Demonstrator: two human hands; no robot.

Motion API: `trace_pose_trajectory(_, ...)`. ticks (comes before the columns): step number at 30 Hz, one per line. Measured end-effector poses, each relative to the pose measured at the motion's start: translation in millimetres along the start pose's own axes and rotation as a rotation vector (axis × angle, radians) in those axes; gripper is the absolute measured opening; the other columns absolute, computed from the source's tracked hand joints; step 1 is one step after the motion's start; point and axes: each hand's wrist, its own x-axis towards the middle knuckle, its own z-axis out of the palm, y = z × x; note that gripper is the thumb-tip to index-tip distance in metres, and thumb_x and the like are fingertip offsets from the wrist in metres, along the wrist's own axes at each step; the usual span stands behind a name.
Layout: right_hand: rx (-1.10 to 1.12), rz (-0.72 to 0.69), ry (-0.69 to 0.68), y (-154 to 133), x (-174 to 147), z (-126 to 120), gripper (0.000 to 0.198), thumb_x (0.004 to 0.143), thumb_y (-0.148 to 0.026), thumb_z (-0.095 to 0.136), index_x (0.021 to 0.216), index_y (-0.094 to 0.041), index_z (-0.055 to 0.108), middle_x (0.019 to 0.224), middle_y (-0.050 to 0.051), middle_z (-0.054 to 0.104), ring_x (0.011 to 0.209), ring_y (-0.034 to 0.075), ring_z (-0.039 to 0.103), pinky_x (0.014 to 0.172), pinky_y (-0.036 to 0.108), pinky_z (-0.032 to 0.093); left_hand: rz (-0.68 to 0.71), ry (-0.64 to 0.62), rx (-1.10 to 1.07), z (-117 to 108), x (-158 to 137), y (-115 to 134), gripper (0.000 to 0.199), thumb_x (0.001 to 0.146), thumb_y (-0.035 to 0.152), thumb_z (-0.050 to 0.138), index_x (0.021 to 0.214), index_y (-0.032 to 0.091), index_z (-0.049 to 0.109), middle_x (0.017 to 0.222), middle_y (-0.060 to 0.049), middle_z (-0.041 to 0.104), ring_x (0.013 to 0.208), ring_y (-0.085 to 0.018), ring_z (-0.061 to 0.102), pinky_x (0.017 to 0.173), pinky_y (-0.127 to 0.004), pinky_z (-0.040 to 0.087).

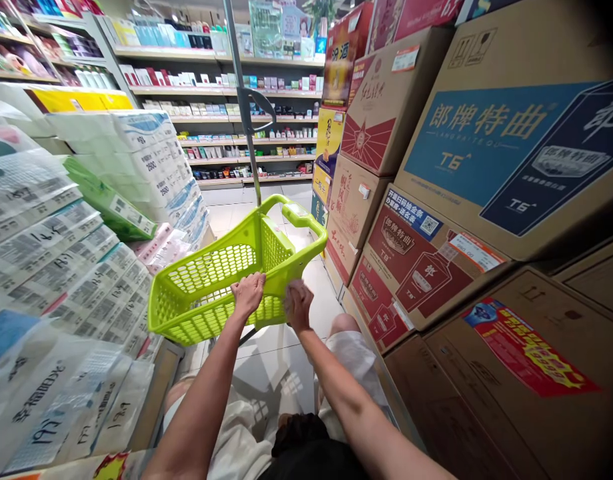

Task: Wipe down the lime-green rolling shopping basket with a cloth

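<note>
A lime-green plastic shopping cart (186, 320) with a perforated basket stands sideways in front of me, its handle end at the right. The fingers of my left hand (249, 293) are wrapped over the basket's near rim. Against the cart's near side, below the handle, my right hand (300, 308) is closed and bunched round a small crumpled greyish-pink cloth (292, 288), which is partly hidden and slightly blurred. A dividing flap (276, 243) rises inside the basket near the handle. The part of the basket floor that shows holds nothing I can make out.
Stacked tissue packs (136, 150) line the left side. Liquor cartons (461, 140) are piled along the right. Behind the cart rises a grey metal pole (246, 120), with shelves of small boxed goods (186, 79) farther back. Pale tiled floor (231, 197) runs between.
</note>
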Motion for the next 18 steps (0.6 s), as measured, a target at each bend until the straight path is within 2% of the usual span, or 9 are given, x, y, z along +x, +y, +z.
trace_pose_trajectory(2,-0.081,-0.136,0.121,-2.5,47.1,-13.8,0.027,0.099,-0.022,0.046,0.112,-0.020,0.069,0.136,0.018,0.052,0.130,0.030,0.045,0.105,0.054,0.046,0.031,0.029,-0.038,-4.8,-2.7,-7.0,0.039,0.103,0.042,0.028,0.108,0.026,0.063,0.112,-0.006,0.073,0.109,-0.025,0.060,0.095,-0.042,0.033)
trace_pose_trajectory(3,-0.123,-0.199,0.136,-5.6,71.4,-19.9,0.027,0.098,-0.019,0.047,0.114,-0.020,0.068,0.139,0.017,0.051,0.134,0.030,0.042,0.109,0.056,0.042,0.016,0.065,-0.041,-7.0,-4.3,-11.4,0.039,0.102,0.041,0.029,0.113,0.027,0.064,0.117,-0.006,0.072,0.112,-0.026,0.059,0.097,-0.043,0.033)
trace_pose_trajectory(4,-0.162,-0.260,0.113,-10.2,92.5,-24.6,0.028,0.097,-0.018,0.048,0.117,-0.021,0.068,0.141,0.016,0.051,0.139,0.031,0.039,0.112,0.056,0.039,-0.028,0.095,-0.031,-8.8,-5.7,-15.9,0.039,0.102,0.041,0.030,0.113,0.027,0.065,0.120,-0.007,0.072,0.115,-0.027,0.058,0.099,-0.045,0.032)
trace_pose_trajectory(6,-0.206,-0.326,0.074,-23.6,117.2,-26.9,0.032,0.096,-0.016,0.047,0.120,-0.022,0.067,0.141,0.014,0.054,0.145,0.031,0.034,0.117,0.058,0.033,-0.160,0.112,0.004,-10.5,-7.7,-23.3,0.043,0.101,0.041,0.030,0.102,0.025,0.069,0.117,-0.009,0.073,0.116,-0.030,0.058,0.102,-0.049,0.031)
trace_pose_trajectory(9,-0.190,-0.408,-0.003,-45.6,111.4,-15.9,0.034,0.096,-0.013,0.044,0.121,-0.020,0.066,0.137,0.014,0.058,0.146,0.028,0.035,0.122,0.059,0.029,-0.258,0.058,0.005,-9.4,-9.0,-27.5,0.049,0.100,0.042,0.028,0.086,0.023,0.071,0.106,-0.011,0.076,0.109,-0.031,0.061,0.101,-0.051,0.033)
trace_pose_trajectory(11,-0.155,-0.571,-0.128,-52.4,101.3,-10.0,0.032,0.096,-0.014,0.046,0.120,-0.020,0.066,0.135,0.012,0.061,0.144,0.026,0.040,0.123,0.055,0.030,-0.230,0.061,-0.012,-8.7,-11.1,-29.1,0.050,0.100,0.042,0.027,0.089,0.025,0.073,0.108,-0.010,0.077,0.109,-0.030,0.061,0.101,-0.051,0.033)
trace_pose_trajectory(13,-0.145,-0.719,-0.237,-49.9,104.0,-12.1,0.027,0.096,-0.017,0.049,0.117,-0.021,0.066,0.133,0.010,0.063,0.139,0.024,0.046,0.123,0.051,0.032,-0.195,0.068,-0.011,-8.9,-15.9,-33.3,0.049,0.100,0.043,0.029,0.094,0.026,0.074,0.110,-0.009,0.077,0.110,-0.030,0.061,0.102,-0.051,0.032)
trace_pose_trajectory(15,-0.178,-0.679,-0.192,-42.6,118.0,-19.1,0.025,0.097,-0.018,0.049,0.115,-0.020,0.066,0.130,0.011,0.064,0.135,0.024,0.050,0.122,0.051,0.033,-0.221,0.100,0.004,-9.1,-22.2,-39.9,0.050,0.099,0.046,0.030,0.091,0.026,0.075,0.110,-0.009,0.077,0.111,-0.031,0.060,0.104,-0.052,0.030)
trace_pose_trajectory(18,-0.255,-0.413,0.005,-39.8,128.5,-19.9,0.030,0.095,-0.011,0.043,0.114,-0.017,0.065,0.127,0.014,0.064,0.135,0.027,0.048,0.120,0.055,0.032,-0.309,0.164,0.005,-6.3,-29.2,-46.4,0.053,0.099,0.048,0.030,0.082,0.024,0.074,0.105,-0.011,0.077,0.113,-0.032,0.059,0.106,-0.055,0.026)
